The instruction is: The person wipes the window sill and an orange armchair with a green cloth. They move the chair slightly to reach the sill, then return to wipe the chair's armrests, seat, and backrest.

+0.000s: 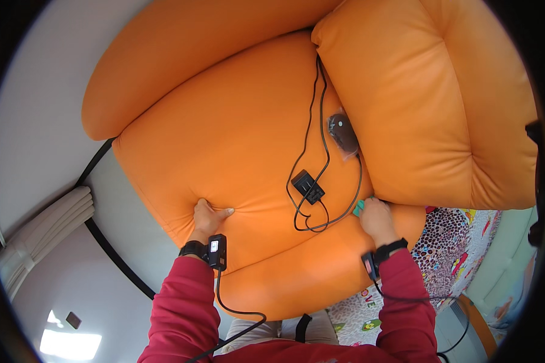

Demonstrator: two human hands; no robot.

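An orange leather-look sofa seat (236, 149) spreads out before me. My left hand (206, 218) presses on its left front part, thumb apart from the fingers, and creases run from there across the cover. My right hand (377, 220) grips a small green cloth (359, 208) at the seat's right side, by the foot of the padded armrest (404, 118). Most of the cloth is hidden under the fingers. Between my hands lies a black plug-in power adapter (307, 186) with a looped black cable (321, 131).
A dark object in clear plastic wrap (344, 132) rests against the armrest. The sofa backrest (186, 59) rises at the far side. A patterned cloth (454, 245) is at the right, a gathered curtain (50, 231) at the left. Cabled devices are strapped to both wrists.
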